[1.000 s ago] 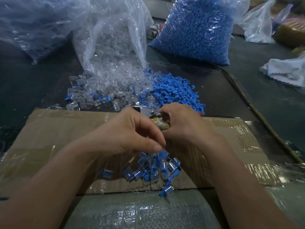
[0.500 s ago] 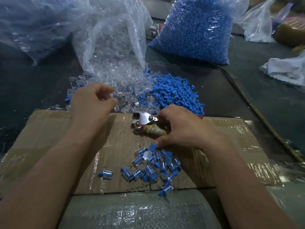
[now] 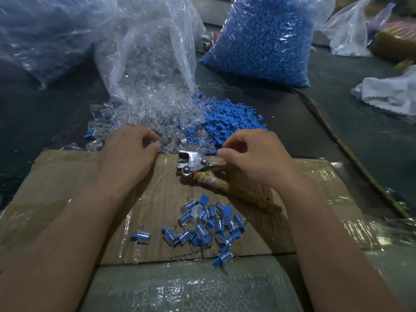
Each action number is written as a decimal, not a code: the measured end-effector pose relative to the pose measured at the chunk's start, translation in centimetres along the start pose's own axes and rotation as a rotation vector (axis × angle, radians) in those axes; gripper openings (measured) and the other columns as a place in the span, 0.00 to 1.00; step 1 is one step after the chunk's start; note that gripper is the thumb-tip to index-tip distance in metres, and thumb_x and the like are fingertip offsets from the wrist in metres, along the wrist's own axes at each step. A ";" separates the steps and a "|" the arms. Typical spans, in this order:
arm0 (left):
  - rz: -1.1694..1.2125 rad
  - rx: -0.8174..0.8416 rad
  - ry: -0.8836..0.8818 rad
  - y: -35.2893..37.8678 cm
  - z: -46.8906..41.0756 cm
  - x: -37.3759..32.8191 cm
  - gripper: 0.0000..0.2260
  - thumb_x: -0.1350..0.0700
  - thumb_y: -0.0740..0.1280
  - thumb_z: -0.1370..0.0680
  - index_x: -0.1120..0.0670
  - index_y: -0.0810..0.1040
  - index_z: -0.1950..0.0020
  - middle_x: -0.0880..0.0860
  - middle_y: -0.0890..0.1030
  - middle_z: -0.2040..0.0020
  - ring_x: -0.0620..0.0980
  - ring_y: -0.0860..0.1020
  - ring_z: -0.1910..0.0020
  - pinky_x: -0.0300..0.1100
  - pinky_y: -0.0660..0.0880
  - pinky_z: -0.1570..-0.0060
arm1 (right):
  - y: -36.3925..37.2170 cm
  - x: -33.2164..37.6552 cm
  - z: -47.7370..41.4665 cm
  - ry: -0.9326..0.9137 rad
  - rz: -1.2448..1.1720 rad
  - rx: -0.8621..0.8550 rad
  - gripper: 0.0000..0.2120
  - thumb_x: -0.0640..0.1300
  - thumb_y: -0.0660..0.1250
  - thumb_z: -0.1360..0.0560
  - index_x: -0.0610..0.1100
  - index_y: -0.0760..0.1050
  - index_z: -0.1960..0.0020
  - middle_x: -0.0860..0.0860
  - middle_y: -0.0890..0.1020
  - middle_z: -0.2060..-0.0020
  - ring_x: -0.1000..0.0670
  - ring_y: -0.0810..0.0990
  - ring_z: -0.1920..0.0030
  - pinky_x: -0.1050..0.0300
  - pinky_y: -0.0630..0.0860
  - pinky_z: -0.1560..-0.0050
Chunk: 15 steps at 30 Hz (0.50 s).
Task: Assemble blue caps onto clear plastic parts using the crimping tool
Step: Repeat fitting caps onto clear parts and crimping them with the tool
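Note:
My left hand (image 3: 130, 152) reaches into the near edge of the clear plastic parts pile (image 3: 153, 113), and its curled fingers pinch one clear part (image 3: 155, 146). The crimping tool (image 3: 193, 164) lies on the cardboard (image 3: 56, 190), with its metal head pointing left and its cord-wrapped handle running right. My right hand (image 3: 249, 156) lies over the tool's upper handle. Its thumb and forefinger pinch a blue cap (image 3: 212, 152) at the edge of the blue cap pile (image 3: 231, 119). Several assembled pieces (image 3: 202, 226) are heaped on the cardboard, nearer to me.
An open clear bag (image 3: 146, 41) spills the clear parts. A full bag of blue caps (image 3: 265, 39) stands behind on the right. Another plastic bag (image 3: 42, 34) sits far left, and a white cloth (image 3: 389, 93) lies at the right. A plastic-wrapped sack (image 3: 191, 289) lies nearest me.
My left hand left the tool and moved up and left to the clear parts. My right hand set the tool down on the cardboard and reached toward the blue caps.

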<state>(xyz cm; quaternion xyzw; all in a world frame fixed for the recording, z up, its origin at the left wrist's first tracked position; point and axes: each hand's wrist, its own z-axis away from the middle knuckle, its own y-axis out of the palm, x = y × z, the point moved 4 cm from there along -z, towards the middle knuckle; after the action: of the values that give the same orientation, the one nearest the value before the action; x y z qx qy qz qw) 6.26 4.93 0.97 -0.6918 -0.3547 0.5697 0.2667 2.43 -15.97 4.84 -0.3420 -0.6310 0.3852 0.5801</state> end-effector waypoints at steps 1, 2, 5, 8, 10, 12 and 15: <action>0.014 -0.014 -0.001 -0.1 0.1 -0.1 0.07 0.54 0.69 0.26 0.52 0.82 0.49 0.53 0.82 0.52 0.51 0.76 0.53 0.49 0.73 0.47 | -0.2 -0.2 0.0 0.012 -0.003 -0.032 0.06 0.54 0.66 0.27 0.52 0.74 0.58 0.61 0.75 0.64 0.60 0.74 0.60 0.60 0.70 0.57; 0.034 -0.037 -0.003 -0.2 0.1 -0.1 0.07 0.54 0.69 0.26 0.52 0.83 0.51 0.53 0.83 0.53 0.51 0.77 0.54 0.48 0.72 0.47 | -0.5 -0.4 -0.1 0.026 -0.009 -0.062 0.06 0.53 0.66 0.26 0.52 0.74 0.59 0.61 0.75 0.65 0.59 0.74 0.61 0.60 0.70 0.58; 0.164 -0.116 -0.054 -0.7 0.6 -0.4 0.03 0.56 0.70 0.27 0.52 0.83 0.55 0.52 0.83 0.58 0.51 0.79 0.55 0.48 0.73 0.45 | -1.0 -1.1 -0.1 0.074 -0.031 -0.156 0.06 0.50 0.65 0.25 0.52 0.73 0.61 0.61 0.74 0.67 0.60 0.74 0.63 0.60 0.69 0.61; 0.325 -0.142 -0.104 -1.0 1.1 -0.8 0.05 0.58 0.72 0.30 0.49 0.81 0.62 0.46 0.81 0.64 0.49 0.80 0.59 0.52 0.76 0.46 | -1.4 -2.0 -0.3 0.126 -0.026 -0.236 0.08 0.49 0.65 0.25 0.53 0.73 0.63 0.62 0.74 0.69 0.60 0.73 0.65 0.62 0.68 0.64; 0.396 -0.132 -0.113 -1.1 1.3 -1.2 0.07 0.60 0.72 0.30 0.48 0.80 0.64 0.47 0.81 0.65 0.50 0.80 0.61 0.53 0.77 0.49 | -1.5 -2.5 -0.5 0.160 -0.025 -0.258 0.07 0.49 0.65 0.25 0.52 0.73 0.62 0.61 0.74 0.69 0.60 0.73 0.65 0.59 0.69 0.62; 0.439 -0.115 -0.125 -1.0 1.4 -1.4 0.07 0.61 0.72 0.30 0.50 0.78 0.63 0.50 0.80 0.64 0.51 0.80 0.61 0.55 0.78 0.52 | -1.2 -2.9 -0.7 0.177 -0.023 -0.241 0.06 0.48 0.65 0.25 0.51 0.74 0.60 0.60 0.74 0.68 0.59 0.73 0.65 0.58 0.70 0.60; 0.518 -0.085 -0.158 -0.9 1.4 -1.5 0.09 0.64 0.70 0.30 0.51 0.76 0.57 0.52 0.80 0.62 0.54 0.79 0.58 0.55 0.77 0.50 | -0.5 -3.0 -0.9 0.179 0.017 -0.205 0.03 0.47 0.65 0.24 0.50 0.76 0.56 0.56 0.76 0.63 0.55 0.75 0.60 0.57 0.71 0.58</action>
<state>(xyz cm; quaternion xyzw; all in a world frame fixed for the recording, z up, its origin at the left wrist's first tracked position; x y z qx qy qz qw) 4.55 4.20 2.24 -0.7235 -0.2090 0.6557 0.0542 3.63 -18.77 3.84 -0.4377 -0.6101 0.2914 0.5927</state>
